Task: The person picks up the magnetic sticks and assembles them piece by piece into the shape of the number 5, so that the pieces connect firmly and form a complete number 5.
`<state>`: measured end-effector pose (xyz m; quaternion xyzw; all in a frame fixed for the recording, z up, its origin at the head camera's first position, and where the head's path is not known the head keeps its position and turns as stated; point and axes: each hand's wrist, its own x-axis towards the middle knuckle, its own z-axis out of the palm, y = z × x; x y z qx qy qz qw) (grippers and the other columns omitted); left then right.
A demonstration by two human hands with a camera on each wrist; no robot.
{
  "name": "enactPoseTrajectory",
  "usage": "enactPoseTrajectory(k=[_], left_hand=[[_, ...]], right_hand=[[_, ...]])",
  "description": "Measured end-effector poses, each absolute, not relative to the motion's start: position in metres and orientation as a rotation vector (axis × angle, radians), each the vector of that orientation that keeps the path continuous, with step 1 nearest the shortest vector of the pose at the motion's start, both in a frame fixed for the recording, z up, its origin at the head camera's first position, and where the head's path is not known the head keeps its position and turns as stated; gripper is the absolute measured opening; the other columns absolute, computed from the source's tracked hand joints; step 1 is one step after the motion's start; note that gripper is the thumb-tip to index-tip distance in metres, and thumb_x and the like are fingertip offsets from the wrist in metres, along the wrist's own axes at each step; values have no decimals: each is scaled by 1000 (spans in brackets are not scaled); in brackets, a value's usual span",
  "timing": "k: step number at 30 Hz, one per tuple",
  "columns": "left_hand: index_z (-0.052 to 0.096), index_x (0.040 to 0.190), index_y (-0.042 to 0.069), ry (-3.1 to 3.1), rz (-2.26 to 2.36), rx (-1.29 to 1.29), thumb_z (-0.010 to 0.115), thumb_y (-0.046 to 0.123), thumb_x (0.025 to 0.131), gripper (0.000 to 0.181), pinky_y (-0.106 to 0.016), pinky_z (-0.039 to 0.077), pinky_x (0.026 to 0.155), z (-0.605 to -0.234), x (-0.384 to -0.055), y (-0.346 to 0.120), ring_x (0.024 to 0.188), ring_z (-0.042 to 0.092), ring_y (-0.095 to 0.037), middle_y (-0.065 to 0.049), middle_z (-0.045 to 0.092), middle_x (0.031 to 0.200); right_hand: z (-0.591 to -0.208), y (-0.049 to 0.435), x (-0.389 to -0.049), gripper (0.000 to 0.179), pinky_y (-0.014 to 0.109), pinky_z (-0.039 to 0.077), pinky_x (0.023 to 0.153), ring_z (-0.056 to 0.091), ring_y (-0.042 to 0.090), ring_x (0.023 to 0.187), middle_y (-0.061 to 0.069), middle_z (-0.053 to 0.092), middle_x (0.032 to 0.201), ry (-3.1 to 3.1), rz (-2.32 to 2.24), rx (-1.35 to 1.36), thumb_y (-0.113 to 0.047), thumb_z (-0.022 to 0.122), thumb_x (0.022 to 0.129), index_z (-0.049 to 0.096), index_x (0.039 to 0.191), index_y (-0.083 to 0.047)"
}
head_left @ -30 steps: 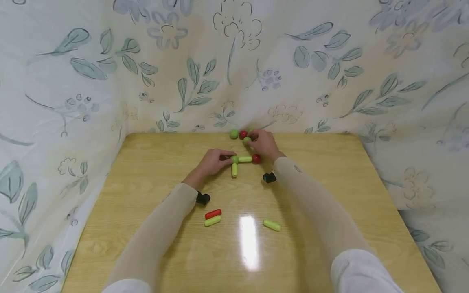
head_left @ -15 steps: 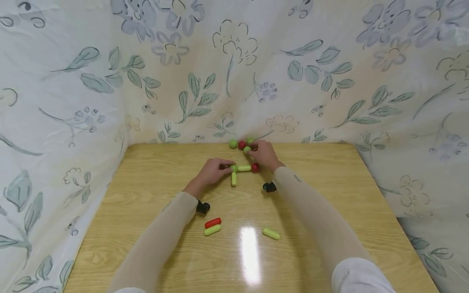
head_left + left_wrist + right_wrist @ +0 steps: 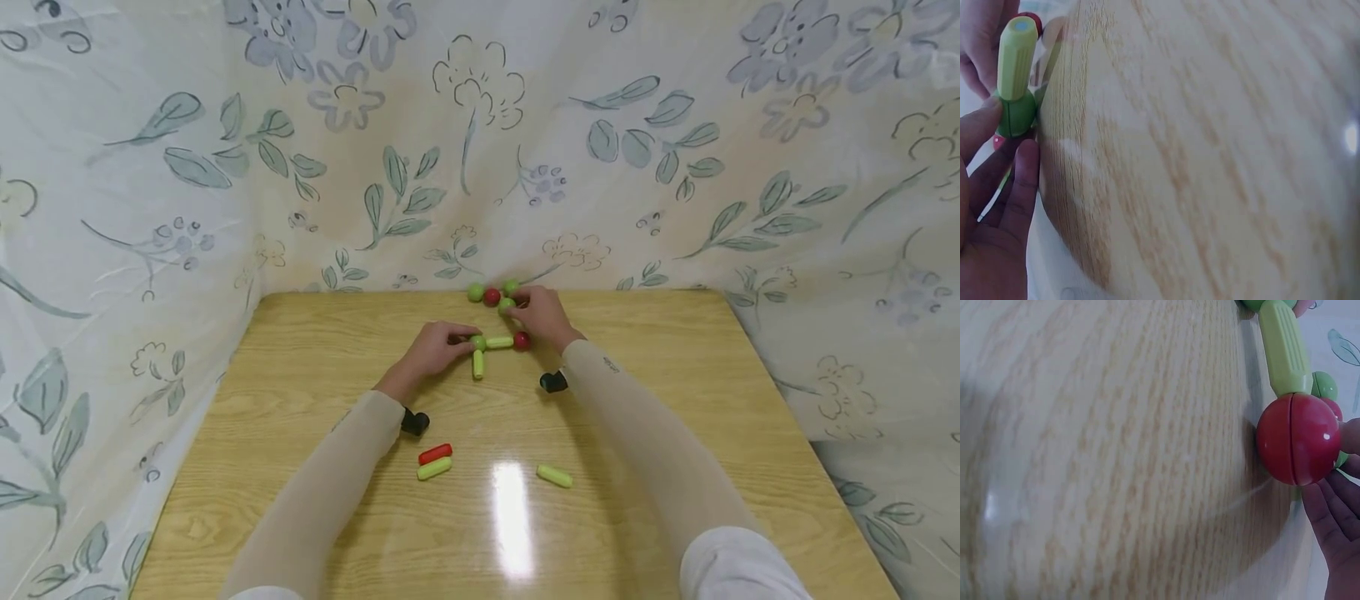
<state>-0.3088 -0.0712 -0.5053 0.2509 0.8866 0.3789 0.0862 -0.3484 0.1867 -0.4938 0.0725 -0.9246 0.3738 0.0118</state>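
My left hand (image 3: 437, 348) pinches a green ball (image 3: 478, 342) between thumb and fingers. One yellow-green rod (image 3: 499, 342) runs right from this ball to a red ball (image 3: 521, 340); another yellow-green rod (image 3: 478, 365) points toward the near edge. The left wrist view shows that second rod (image 3: 1015, 59) fixed in the green ball (image 3: 1017, 115). Farther back, my right hand (image 3: 545, 317) pinches a separate green ball (image 3: 506, 307). In the right wrist view the joined red ball (image 3: 1297, 439) hides most of what those fingers hold.
A green ball (image 3: 476, 292), a red ball (image 3: 491, 297) and another green ball (image 3: 511, 287) lie along the table's back edge, against the floral cloth (image 3: 480, 183). Nearer lie a red rod (image 3: 435, 454) beside a yellow-green rod (image 3: 434, 468), and one more yellow-green rod (image 3: 554, 476).
The head view has tilted, so everything sits slightly lower in the picture. Both hands keep their pinches in nearly the same places on the table.
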Motion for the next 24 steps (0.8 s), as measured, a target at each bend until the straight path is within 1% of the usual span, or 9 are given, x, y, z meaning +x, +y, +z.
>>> enactPoseTrajectory(k=[8,16,24], left_hand=[[78,137,18,2640,1142,754,75,25,106,32,-41,53,105,-506,-311,-71,114,69,-19,-3,76,130],[78,137,17,2640,1137,744,75,25,106,33,-40,53,104,-505,-309,-70,112,69,-19,-3,76,129],[77,138,16,2641,1137,729,75,25,106,33,-42,53,104,-503,-306,-70,112,68,-21,-4,76,129]], right_hand=[[-493,188,-348,35,42,58,98,73,26,106,12,78,118,-2890,1175,238,-18,83,99,77,130,-2],[-491,191,-344,33,41,58,97,73,25,105,10,78,117,-2870,1189,267,-18,81,100,77,129,-2],[-484,196,-338,33,40,58,97,71,24,108,9,76,123,-2876,1240,242,-17,79,102,76,133,-5]])
